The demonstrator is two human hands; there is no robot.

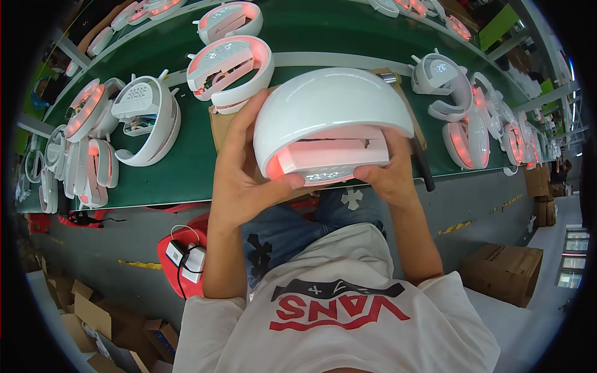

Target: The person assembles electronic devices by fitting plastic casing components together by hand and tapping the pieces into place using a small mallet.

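A glossy white domed housing [336, 102] is held up between my two hands above the near edge of the bench. Pink-red light glows inside its opening, and a panel with small lit symbols faces me along its lower side. My left hand [239, 171] grips the left side, thumb at the bottom left of the panel. My right hand [395, 174] clasps the right side, its thumb near the panel's lower right corner. Most fingers of both hands are hidden behind the housing. Beneath it lies a brown board [222, 127], largely covered.
On the green bench [199, 177] stand several similar white units, such as an open-sided one [168, 124] showing its circuit board and a glowing one [264, 65]. A black rod [424, 169] juts over the bench edge. A red stool [180, 273] holds white adapters. Cardboard boxes [504, 270] sit on the floor.
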